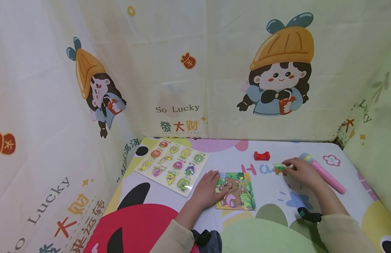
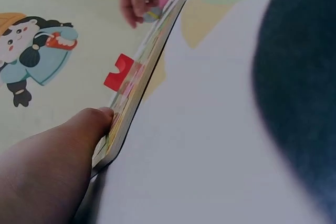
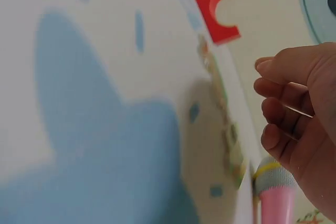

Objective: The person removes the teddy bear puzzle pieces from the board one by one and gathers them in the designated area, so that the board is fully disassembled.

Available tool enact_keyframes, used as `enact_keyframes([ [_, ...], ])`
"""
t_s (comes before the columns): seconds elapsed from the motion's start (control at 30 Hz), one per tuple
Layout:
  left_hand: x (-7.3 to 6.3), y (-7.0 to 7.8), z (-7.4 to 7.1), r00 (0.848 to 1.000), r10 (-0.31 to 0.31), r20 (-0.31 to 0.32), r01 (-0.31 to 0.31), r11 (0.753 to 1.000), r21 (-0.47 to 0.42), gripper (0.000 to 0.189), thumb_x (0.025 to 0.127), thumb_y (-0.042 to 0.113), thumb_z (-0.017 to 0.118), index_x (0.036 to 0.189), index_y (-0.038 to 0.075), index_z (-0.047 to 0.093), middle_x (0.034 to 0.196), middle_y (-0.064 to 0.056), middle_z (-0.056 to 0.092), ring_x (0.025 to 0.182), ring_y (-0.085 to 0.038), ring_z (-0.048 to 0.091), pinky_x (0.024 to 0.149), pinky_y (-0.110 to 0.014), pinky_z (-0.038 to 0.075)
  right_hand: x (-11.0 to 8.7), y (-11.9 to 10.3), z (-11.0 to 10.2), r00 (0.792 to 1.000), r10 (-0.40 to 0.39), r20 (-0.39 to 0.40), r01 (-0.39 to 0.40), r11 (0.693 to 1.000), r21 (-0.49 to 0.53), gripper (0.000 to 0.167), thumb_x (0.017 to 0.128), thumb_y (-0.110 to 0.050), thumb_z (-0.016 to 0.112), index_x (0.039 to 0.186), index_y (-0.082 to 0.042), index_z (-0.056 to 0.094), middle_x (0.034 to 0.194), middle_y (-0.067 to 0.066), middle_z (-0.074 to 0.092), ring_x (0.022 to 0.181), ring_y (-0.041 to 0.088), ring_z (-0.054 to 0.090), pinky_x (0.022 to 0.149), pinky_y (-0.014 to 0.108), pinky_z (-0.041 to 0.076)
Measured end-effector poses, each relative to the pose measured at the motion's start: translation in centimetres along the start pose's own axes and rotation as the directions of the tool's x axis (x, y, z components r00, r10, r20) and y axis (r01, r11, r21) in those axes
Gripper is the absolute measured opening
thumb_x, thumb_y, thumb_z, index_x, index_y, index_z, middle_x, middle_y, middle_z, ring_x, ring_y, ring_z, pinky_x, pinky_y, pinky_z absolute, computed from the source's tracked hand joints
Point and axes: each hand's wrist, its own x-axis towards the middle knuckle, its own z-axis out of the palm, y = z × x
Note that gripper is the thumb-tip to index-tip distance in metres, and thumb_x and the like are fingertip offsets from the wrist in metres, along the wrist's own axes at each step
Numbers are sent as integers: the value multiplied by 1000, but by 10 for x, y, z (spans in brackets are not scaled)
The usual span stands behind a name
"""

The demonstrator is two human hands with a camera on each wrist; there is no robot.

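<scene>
While the left hand is resting at the left edge of the bear puzzle, fingers extended and thumb lying across the picture, the right hand is hovering, released and loosely bent, near the puzzle piece lying to the puzzle's right. A red block is standing farther off, a pink microphone is lying at right, and a fruit board at far left.

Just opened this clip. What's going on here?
A person's left hand rests with its thumb on a square, colourful bear-picture puzzle board. The right hand hovers by a small, flat green-and-brown picture piece lying on the table, holding nothing. A pale rectangular board of cartoon fruit lies left; a notched red block and a pink, grey-headed microphone lie right.
</scene>
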Motion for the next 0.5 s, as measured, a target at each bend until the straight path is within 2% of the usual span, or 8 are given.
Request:
enact_keyframes([
  [0.2, -1, 2, 0, 1000, -22, -19, 21, 1000, -11, 84, 92, 70, 45, 153, 13, 36, 159, -3, 34, 151, -23, 26, 124, -36, 25, 3, -45, 1, 993, -121, 12, 121, 993, 7, 34, 94, -21, 65, 125, -6, 65, 112, 13, 64, 89, 21, 55, 69, 27, 50],
  [0.5, -3, 2, -2, 998, -42, -37, 41, 999, -19, 84, 91, 70, 46, 151, 11, 38, 156, -5, 35, 149, -23, 29, 123, -36, 28, 11, -113, 35, 963, -262, 69, 261, 965, 25, 32, 92, -20, 69, 121, -7, 67, 112, 11, 68, 87, 18, 56, 71, 28, 52],
])
